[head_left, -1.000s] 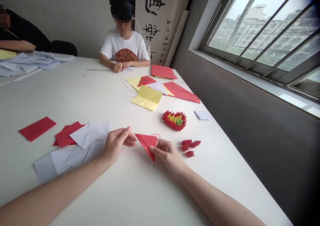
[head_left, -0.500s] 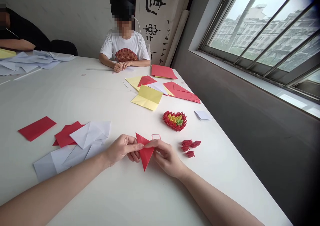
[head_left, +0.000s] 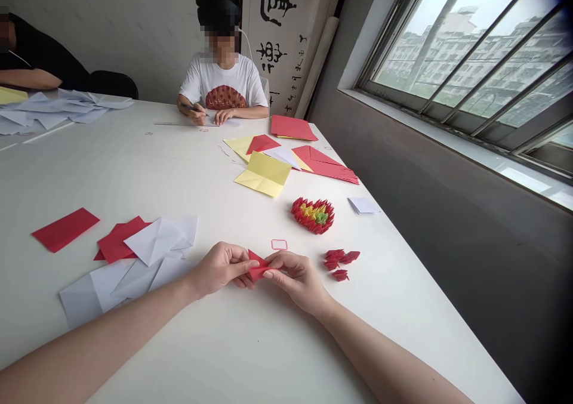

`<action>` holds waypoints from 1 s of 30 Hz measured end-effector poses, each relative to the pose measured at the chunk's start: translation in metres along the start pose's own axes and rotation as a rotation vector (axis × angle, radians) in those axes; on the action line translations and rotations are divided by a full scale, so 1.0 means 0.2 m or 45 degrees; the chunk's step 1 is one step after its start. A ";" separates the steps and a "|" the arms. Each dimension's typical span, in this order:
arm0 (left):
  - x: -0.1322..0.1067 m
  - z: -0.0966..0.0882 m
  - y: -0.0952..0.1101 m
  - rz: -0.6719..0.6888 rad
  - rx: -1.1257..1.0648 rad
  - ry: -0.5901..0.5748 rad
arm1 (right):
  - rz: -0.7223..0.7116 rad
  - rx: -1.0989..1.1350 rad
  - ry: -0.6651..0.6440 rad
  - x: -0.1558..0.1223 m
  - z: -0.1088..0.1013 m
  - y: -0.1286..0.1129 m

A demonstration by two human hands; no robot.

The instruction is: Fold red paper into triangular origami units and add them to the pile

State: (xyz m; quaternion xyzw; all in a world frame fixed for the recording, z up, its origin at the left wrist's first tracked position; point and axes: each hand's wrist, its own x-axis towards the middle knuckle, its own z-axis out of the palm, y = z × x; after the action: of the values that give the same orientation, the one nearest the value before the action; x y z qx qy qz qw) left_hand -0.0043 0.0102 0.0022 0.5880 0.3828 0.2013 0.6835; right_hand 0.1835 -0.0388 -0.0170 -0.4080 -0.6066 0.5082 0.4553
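Since the folded red paper (head_left: 258, 265) is light and creases easily, it seems best pinched by its edges, as the left hand (head_left: 221, 268) and right hand (head_left: 296, 277) do, fingertips closed on it just above the tabletop (head_left: 224, 356), toward its right edge.

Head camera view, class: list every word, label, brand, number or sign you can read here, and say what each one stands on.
"Light cha", the end too blurred to read: on the round print of the white T-shirt.
Black brush calligraphy on the hanging scroll: Chinese characters, too stylised and blurred to quote.
Nothing else can be read.
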 end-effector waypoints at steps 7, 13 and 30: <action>0.00 0.02 -0.02 0.066 0.039 0.066 | 0.152 0.106 0.087 0.01 0.01 0.02; -0.01 0.03 -0.01 0.072 0.033 0.050 | 0.199 -0.003 0.124 0.02 0.02 0.00; 0.00 0.00 -0.01 -0.054 0.018 0.006 | 0.029 0.117 0.118 0.02 0.02 0.00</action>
State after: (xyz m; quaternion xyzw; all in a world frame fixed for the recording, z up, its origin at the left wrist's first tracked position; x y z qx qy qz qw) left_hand -0.0041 0.0105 0.0005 0.5841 0.3982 0.1856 0.6825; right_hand 0.1791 -0.0364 -0.0172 -0.4166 -0.5562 0.5212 0.4954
